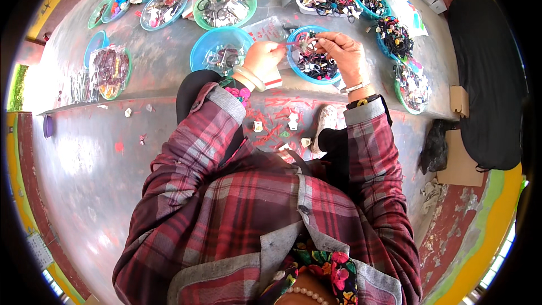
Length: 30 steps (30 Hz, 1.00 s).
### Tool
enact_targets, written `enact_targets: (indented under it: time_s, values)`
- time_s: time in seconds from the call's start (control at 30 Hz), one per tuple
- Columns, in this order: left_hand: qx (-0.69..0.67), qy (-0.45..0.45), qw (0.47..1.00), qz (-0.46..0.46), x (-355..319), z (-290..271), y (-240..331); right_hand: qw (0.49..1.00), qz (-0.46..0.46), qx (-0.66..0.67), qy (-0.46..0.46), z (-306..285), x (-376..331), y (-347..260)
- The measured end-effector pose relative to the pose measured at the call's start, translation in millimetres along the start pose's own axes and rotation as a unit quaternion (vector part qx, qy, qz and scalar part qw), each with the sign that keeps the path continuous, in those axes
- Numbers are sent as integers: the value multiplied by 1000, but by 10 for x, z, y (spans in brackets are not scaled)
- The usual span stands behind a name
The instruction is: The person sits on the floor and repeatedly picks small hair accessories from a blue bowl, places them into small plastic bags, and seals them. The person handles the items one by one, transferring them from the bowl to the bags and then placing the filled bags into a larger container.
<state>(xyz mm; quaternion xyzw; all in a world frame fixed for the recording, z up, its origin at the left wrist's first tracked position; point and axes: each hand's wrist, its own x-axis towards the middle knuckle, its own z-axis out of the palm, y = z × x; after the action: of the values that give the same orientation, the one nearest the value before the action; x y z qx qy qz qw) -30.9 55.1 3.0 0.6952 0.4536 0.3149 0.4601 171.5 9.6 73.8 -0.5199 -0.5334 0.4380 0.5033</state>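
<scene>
A thin pink hair tie (292,44) runs between my two hands, above a blue basin. My left hand (263,61) is closed, its fingertips pinching the tie's left end. At the other end, my right hand (345,56) pinches the tie near a small pale piece whose details are too small to make out. Under my right hand sits the blue basin (293,68), holding many dark and coloured hair ties (317,69). To the left, beside my left hand, stands another blue basin (204,51) with small packaged items in it.
Farther off stand a green basin (252,7) of hair accessories and a white tray (297,7) heaped with dark hair ties. More filled basins line the right, near a long black case (485,79). Small white pieces (293,121) lie on the floor close to my shoe (326,127).
</scene>
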Motion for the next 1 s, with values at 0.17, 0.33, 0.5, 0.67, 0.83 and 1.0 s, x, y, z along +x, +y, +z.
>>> enact_targets:
  time_s: [0.17, 0.33, 0.5, 0.67, 0.83, 1.0]
  values:
    - [-10, -36, 999, -18, -16, 100, 24, 979, -157, -123, 46, 258, -113, 43]
    - [-178, -62, 979, -85, -7, 136, -15, 901, -277, -331, 35, 303, -111, 177]
    - [-217, -61, 968, -109, -2, 131, 1, 897, -250, -365, 16, 304, -127, 205]
    - [-90, -41, 993, -64, 43, 116, -131, 919, -203, -337, 4, 311, -126, 212]
    - [50, -25, 998, 25, -43, 77, 125, 963, -92, -253, -24, 250, -89, 270]
    - [44, -54, 996, 60, -87, 110, 129, 946, -93, -307, -44, 222, -89, 252]
